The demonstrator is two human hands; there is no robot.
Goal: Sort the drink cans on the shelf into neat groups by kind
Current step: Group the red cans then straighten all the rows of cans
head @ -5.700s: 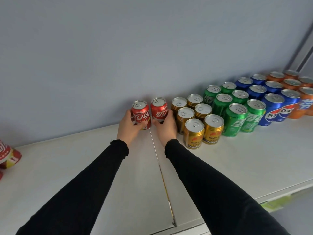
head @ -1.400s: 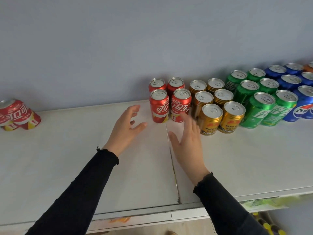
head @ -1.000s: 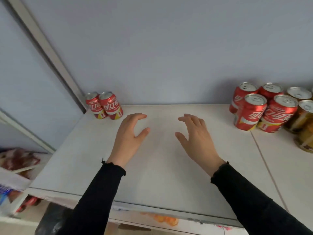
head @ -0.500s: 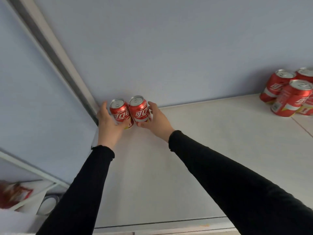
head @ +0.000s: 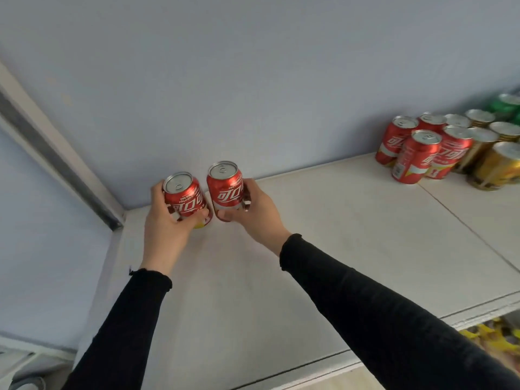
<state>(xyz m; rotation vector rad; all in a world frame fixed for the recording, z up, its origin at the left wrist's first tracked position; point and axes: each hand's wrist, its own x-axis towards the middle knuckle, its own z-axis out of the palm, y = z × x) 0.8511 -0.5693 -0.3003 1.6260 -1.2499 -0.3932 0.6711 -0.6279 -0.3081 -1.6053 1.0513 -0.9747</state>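
Both red cans now pulled slightly out from the back corner: left hand (head: 166,223) wraps left red can (head: 185,199), right hand (head: 253,212) wraps right red can (head: 226,190), fingers curled round each. Likely bound for the red group (head: 422,150), four cans, well right of the grip on the shelf (head: 323,249); gold cans (head: 495,164) beyond, five or so visible.

Glossy metal red cans (head: 184,199), matt white shelf (head: 337,249).

A shop: white shelf (head: 337,249) stocked with grouped drink cans (head: 439,147).
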